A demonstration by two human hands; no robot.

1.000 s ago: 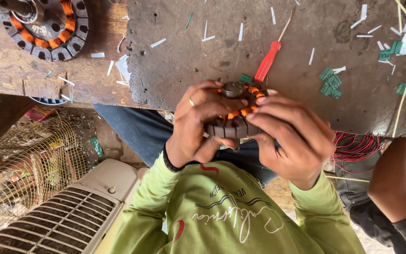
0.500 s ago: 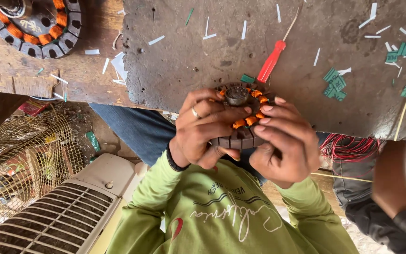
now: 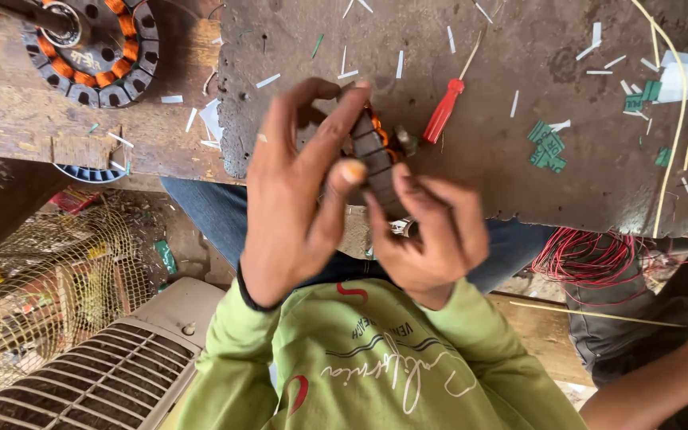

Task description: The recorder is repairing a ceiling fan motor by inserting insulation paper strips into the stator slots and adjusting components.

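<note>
I see my left hand (image 3: 292, 207) and right hand (image 3: 431, 231) pinching the small stator (image 3: 376, 159) on edge at the bench edge (image 3: 519, 209). A red screwdriver (image 3: 443, 113) lies just beyond; another stator (image 3: 93, 48) sits well left.

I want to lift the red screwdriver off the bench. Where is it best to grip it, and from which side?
Grip the red handle of the screwdriver, coming from above: it lies flat on the bench, bare on both sides, just right of the hands.

A fan-motor repair workshop.
Copper-wound stator (image 3: 93, 48) on a scarred tabletop (image 3: 519, 183), red-handled screwdriver (image 3: 443, 111), insulation paper scraps (image 3: 549, 146), red wire coils (image 3: 599, 259), wire fan guard (image 3: 49, 295) below.
</note>
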